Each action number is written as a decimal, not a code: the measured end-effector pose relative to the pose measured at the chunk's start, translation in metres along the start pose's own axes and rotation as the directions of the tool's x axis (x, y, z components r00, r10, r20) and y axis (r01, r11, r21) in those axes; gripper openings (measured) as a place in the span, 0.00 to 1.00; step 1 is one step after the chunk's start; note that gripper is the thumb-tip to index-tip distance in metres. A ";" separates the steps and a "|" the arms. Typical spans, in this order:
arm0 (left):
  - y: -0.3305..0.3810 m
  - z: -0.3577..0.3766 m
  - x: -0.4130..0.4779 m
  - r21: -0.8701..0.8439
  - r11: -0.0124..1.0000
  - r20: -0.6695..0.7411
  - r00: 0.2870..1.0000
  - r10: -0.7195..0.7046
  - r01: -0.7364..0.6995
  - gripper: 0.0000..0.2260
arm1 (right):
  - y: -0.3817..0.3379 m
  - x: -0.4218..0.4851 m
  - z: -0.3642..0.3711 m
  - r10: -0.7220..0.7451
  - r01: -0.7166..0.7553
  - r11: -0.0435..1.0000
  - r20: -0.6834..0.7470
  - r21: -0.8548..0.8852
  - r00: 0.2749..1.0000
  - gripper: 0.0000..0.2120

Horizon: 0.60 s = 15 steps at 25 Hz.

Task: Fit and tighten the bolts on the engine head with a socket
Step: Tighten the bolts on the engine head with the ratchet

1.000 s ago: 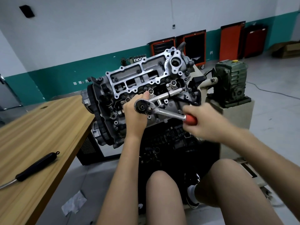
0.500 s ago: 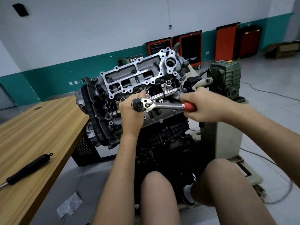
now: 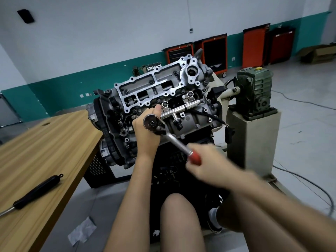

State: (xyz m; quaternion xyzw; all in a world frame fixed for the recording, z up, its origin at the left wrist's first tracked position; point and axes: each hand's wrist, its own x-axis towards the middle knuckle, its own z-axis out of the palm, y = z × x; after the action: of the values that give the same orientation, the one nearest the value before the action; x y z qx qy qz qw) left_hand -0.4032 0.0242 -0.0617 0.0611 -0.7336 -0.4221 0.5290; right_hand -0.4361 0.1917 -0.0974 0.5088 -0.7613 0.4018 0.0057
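The engine head (image 3: 163, 93) sits tilted toward me on a stand, its silver cover frame studded with bolts. A chrome ratchet wrench (image 3: 174, 140) with a red grip stands on the head's near face; the socket and bolt under its round head are hidden. My left hand (image 3: 145, 131) is curled behind and under the ratchet head, thumb up, steadying it. My right hand (image 3: 205, 166), blurred by motion, grips the red handle, which points down and to the right.
A wooden table (image 3: 36, 151) runs along the left with a black-handled tool (image 3: 36, 191) lying on it. A green gearbox (image 3: 254, 91) on a beige pedestal stands right of the engine. Red tool cabinets (image 3: 214, 51) line the back wall. Cables trail over the floor at right.
The ratchet handle swung up to level half a second ago, then down to the right now, carried by my right hand. My left hand stayed at the ratchet head.
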 end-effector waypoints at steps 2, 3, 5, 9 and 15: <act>0.003 0.006 -0.001 0.010 1.000 -0.027 0.999 -0.023 0.023 0.21 | 0.011 0.025 -0.063 -0.051 0.076 0.965 0.104 -0.249 0.993 0.16; 0.003 0.008 -0.001 0.015 1.000 -0.033 0.999 -0.024 0.024 0.21 | 0.011 0.037 -0.086 -0.083 0.116 0.930 0.107 -0.348 0.991 0.15; 0.000 0.009 -0.001 0.006 1.000 -0.032 0.999 -0.009 0.009 0.22 | 0.008 0.048 -0.098 -0.140 0.147 0.872 0.051 -0.468 0.989 0.16; 0.000 0.010 -0.003 0.013 1.000 -0.067 0.998 0.007 -0.006 0.22 | 0.006 0.001 -0.019 -0.003 -0.011 0.995 -0.135 -0.100 0.991 0.20; -0.002 0.004 -0.002 -0.047 0.999 -0.019 1.000 -0.006 0.005 0.22 | -0.026 -0.021 0.074 0.185 -0.123 0.913 -0.125 0.390 0.975 0.13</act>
State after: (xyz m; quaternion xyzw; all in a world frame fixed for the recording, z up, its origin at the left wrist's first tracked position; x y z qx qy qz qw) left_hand -0.4067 0.0260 -0.0647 0.0547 -0.7183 -0.4401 0.5360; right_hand -0.3757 0.1580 -0.1402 0.4049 -0.7039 0.5801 -0.0639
